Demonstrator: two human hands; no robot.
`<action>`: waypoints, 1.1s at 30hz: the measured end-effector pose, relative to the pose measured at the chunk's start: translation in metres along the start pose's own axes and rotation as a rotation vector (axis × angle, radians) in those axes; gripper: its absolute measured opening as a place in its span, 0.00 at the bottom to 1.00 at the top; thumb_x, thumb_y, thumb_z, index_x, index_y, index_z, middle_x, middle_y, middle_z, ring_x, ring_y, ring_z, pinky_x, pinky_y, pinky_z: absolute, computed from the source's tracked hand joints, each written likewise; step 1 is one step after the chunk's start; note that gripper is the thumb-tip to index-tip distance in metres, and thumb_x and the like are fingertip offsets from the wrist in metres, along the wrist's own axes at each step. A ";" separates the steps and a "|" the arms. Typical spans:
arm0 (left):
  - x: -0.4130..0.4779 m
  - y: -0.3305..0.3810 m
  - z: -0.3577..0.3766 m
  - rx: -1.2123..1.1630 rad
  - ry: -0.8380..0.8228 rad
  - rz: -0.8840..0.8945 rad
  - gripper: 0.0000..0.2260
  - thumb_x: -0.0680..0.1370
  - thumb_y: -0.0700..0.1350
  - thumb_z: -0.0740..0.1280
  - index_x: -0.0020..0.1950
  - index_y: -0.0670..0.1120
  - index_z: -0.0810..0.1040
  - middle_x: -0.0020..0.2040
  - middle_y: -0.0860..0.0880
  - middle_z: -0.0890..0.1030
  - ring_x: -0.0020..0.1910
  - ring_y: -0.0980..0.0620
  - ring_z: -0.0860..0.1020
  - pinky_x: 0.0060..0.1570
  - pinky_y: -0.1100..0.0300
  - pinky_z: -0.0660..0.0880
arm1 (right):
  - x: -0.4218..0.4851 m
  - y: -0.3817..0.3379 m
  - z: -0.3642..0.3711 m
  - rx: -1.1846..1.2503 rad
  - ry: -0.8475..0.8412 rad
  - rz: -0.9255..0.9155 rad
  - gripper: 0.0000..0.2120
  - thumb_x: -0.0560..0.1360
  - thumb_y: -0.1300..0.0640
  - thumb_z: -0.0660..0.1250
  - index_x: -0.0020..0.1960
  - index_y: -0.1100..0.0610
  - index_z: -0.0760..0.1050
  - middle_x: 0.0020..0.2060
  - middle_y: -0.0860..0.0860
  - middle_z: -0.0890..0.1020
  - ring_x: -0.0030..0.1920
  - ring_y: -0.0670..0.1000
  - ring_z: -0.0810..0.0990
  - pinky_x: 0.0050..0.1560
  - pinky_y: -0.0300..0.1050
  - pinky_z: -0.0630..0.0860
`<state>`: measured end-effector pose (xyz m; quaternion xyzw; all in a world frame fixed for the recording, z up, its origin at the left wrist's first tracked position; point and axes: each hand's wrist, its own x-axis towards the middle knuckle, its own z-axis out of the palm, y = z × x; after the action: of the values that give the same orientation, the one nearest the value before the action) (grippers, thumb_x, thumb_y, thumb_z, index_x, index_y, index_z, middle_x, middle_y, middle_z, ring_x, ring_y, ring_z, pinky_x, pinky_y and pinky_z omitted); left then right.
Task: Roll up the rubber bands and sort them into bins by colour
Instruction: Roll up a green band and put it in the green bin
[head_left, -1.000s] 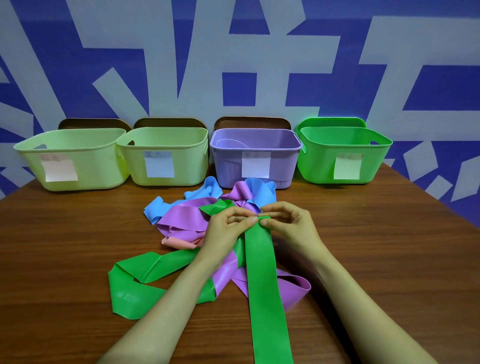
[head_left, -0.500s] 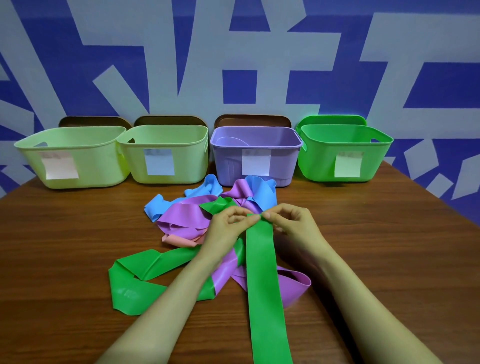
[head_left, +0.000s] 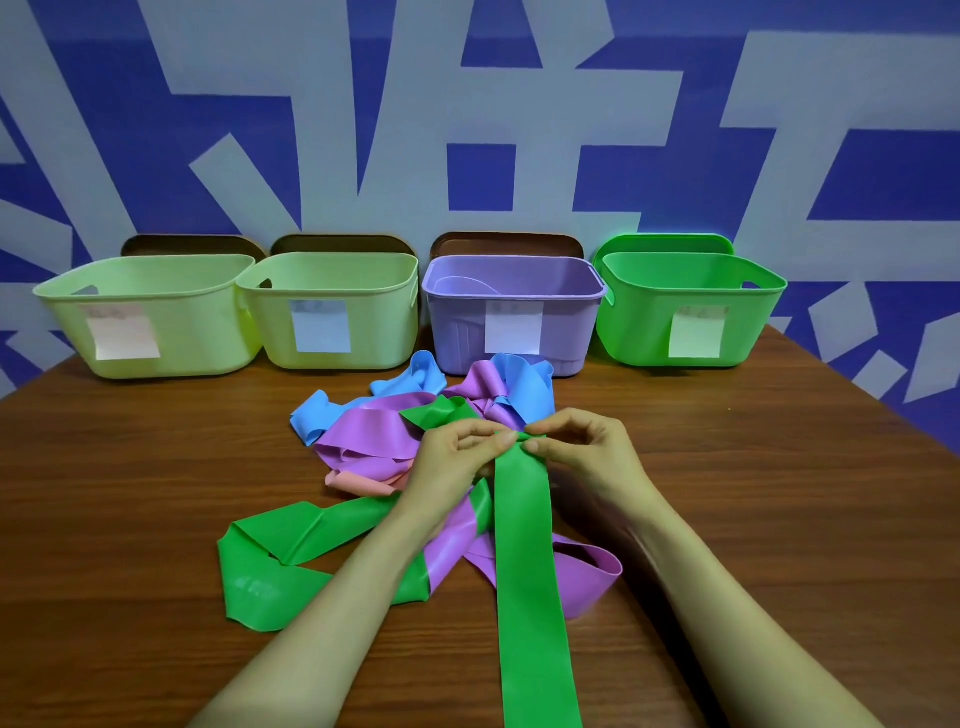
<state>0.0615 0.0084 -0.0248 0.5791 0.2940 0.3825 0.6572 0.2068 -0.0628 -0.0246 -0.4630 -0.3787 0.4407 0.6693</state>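
Observation:
A long green band (head_left: 524, 561) runs from the table's near edge up to my hands. My left hand (head_left: 457, 457) and my right hand (head_left: 582, 452) both pinch its far end, fingertips meeting over a small curled fold. Behind and under them lies a tangle of bands: purple (head_left: 363, 436), blue (head_left: 311, 413), pink (head_left: 358, 483) and a second green band (head_left: 270, 571). Four bins stand along the wall: two pale yellow-green bins (head_left: 156, 322) (head_left: 332, 312), a purple bin (head_left: 514, 312) and a green bin (head_left: 691, 312).
The wooden table (head_left: 130, 493) carries everything. Each bin bears a paper label on its front. Brown lids lean against the blue-and-grey wall behind three bins, a green lid behind the green bin. A loop of purple band (head_left: 592, 577) lies by my right forearm.
My fingers have shifted slightly on the green band's end, tightening the small fold. The pile and bins have not moved.

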 end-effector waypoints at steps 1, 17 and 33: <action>0.000 0.000 0.000 0.011 0.004 0.010 0.03 0.73 0.37 0.71 0.45 0.43 0.82 0.43 0.41 0.84 0.42 0.48 0.83 0.45 0.59 0.79 | 0.001 0.001 -0.001 0.005 -0.001 0.012 0.07 0.68 0.73 0.71 0.42 0.63 0.81 0.41 0.66 0.82 0.42 0.61 0.82 0.48 0.55 0.80; 0.002 -0.003 -0.002 0.055 0.007 0.087 0.09 0.72 0.32 0.71 0.46 0.45 0.82 0.45 0.47 0.84 0.49 0.50 0.82 0.54 0.57 0.77 | 0.007 0.007 -0.008 -0.184 -0.062 0.055 0.05 0.74 0.58 0.71 0.45 0.59 0.82 0.38 0.58 0.82 0.39 0.53 0.78 0.46 0.50 0.72; 0.002 0.000 -0.002 -0.029 -0.033 -0.017 0.04 0.73 0.35 0.70 0.47 0.41 0.81 0.42 0.43 0.83 0.41 0.51 0.81 0.42 0.65 0.78 | 0.012 0.011 -0.014 -0.126 -0.047 -0.002 0.10 0.68 0.68 0.74 0.49 0.62 0.82 0.50 0.69 0.81 0.55 0.72 0.78 0.62 0.72 0.69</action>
<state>0.0613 0.0109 -0.0248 0.5730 0.2825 0.3714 0.6737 0.2211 -0.0536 -0.0385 -0.4934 -0.4217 0.4261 0.6302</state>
